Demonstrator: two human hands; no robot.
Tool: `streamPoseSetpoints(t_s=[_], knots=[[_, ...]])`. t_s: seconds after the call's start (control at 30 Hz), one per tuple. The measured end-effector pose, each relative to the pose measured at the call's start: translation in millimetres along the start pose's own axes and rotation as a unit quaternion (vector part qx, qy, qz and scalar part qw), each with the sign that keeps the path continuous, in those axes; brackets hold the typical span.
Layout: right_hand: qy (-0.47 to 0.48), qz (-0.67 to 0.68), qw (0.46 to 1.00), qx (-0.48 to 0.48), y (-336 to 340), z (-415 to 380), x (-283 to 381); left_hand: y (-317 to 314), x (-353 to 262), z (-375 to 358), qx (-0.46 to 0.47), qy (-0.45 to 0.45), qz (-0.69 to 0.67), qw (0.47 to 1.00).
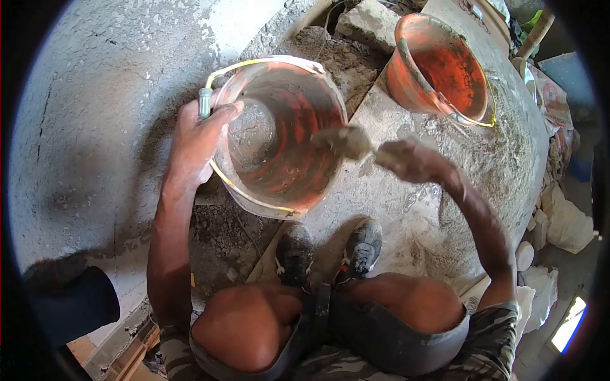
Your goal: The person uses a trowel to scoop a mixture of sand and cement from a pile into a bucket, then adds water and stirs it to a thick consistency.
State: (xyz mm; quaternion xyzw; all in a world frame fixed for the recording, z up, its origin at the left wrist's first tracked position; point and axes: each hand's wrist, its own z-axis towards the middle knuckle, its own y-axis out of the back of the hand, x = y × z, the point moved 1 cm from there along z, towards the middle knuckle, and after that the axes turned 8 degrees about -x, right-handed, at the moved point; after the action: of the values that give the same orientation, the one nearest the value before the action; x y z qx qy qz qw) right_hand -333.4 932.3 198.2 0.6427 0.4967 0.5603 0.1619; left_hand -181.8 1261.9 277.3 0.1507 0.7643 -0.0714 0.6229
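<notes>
Dusty floor, left fingers gripping bucket

The crusted grey floor bears an orange bucket and, beside it, loose rubble.

near bucket kinda up front, wall left of it | left hand on its left side | trowel by its right, then right hand | other bucket further back, right

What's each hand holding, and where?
Left hand: bucket, by the rim beside its green handle grip. Right hand: trowel-like tool, blurred, by the handle end.
</notes>
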Motion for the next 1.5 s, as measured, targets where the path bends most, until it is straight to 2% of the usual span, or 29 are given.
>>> streamPoseSetpoints(t_s=[0.1,0.17,0.23,0.3,0.33,0.37,0.43,0.47,0.53,0.6,0.63,0.67,0.77,0.8,0.9,0.93,1.0,1.03,1.07,1.1,1.13,1.17,1.23,1.27,1.33,1.37,1.43,1.47,1.5], knots=[[-0.112,0.169,0.974,0.098,-28,-11,35,-10,-5,2,0.015,0.016,-0.017,1.000],[-0.164,0.280,0.942,0.085,-33,-20,61,-14,-7,6,0.020,0.003,-0.021,1.000],[-0.163,0.294,0.935,0.116,-24,-15,77,-11,-9,5,-0.005,0.055,0.013,0.998],[-0.163,0.399,0.893,0.130,-7,-19,87,4,-6,8,-0.024,0.042,0.005,0.999],[-0.139,0.428,0.891,0.060,-7,-25,79,13,-3,8,-0.042,0.030,-0.006,0.999],[-0.136,0.428,0.892,0.058,-3,-32,71,21,0,7,-0.043,0.027,-0.004,0.999],[-0.245,0.475,0.836,-0.124,10,-41,56,29,4,-4,-0.059,0.027,-0.042,0.997],[-0.246,0.476,0.834,-0.132,11,-39,55,25,3,-10,-0.081,0.036,-0.050,0.995],[-0.246,0.484,0.792,-0.281,11,-21,46,14,8,-17,-0.079,0.007,-0.023,0.997],[-0.233,0.480,0.777,-0.334,-10,11,30,-2,11,-25,-0.070,0.004,-0.017,0.997],[-0.236,0.416,0.802,-0.358,-13,23,35,-12,10,-28,-0.064,0.001,-0.017,0.998],[-0.189,0.318,0.839,-0.400,-24,41,26,-24,7,-32,-0.080,-0.014,-0.023,0.996],[-0.199,0.285,0.864,-0.364,-22,72,51,-42,5,-40,-0.081,0.000,0.001,0.997],[-0.049,0.126,0.918,-0.373,-95,121,-8,-49,6,-41,-0.076,-0.022,-0.015,0.997],[-0.098,0.118,0.914,-0.375,-74,113,55,-60,12,-39,-0.097,-0.061,-0.045,0.992],[-0.100,0.120,0.914,-0.375,-97,116,47,-62,13,-36,-0.122,-0.083,-0.059,0.987],[-0.003,0.056,0.924,-0.379,-138,122,37,-65,7,-32,-0.138,-0.069,-0.046,0.987],[-0.005,0.056,0.924,-0.379,-144,112,41,-66,4,-32,-0.153,-0.056,-0.033,0.986],[-0.058,0.115,0.928,-0.350,-115,88,65,-65,5,-29,-0.154,-0.029,-0.029,0.987],[-0.112,0.174,0.924,-0.320,-95,70,81,-65,7,-30,-0.149,-0.031,-0.028,0.988],[-0.113,0.200,0.933,-0.277,-90,54,75,-64,9,-30,-0.129,-0.042,-0.022,0.991],[-0.112,0.199,0.932,-0.282,-71,33,75,-63,9,-30,-0.112,-0.053,-0.018,0.992],[-0.209,0.244,0.932,-0.170,-30,-10,85,-56,5,-31,-0.107,-0.035,-0.034,0.993],[-0.208,0.239,0.933,-0.172,-13,-20,86,-54,3,-29,-0.105,-0.021,-0.052,0.993],[-0.226,0.444,0.838,-0.220,6,-31,83,-54,3,-36,-0.114,-0.011,-0.030,0.993],[-0.225,0.446,0.837,-0.222,6,-22,74,-53,3,-39,-0.120,-0.004,-0.005,0.993],[-0.140,0.649,0.686,-0.298,-1,12,47,-48,6,-45,-0.100,0.001,0.005,0.995],[-0.137,0.652,0.681,-0.302,-4,30,39,-46,9,-45,-0.086,-0.031,-0.015,0.996],[-0.154,0.754,0.577,-0.272,-8,52,35,-44,10,-46,-0.072,-0.062,-0.035,0.995]])
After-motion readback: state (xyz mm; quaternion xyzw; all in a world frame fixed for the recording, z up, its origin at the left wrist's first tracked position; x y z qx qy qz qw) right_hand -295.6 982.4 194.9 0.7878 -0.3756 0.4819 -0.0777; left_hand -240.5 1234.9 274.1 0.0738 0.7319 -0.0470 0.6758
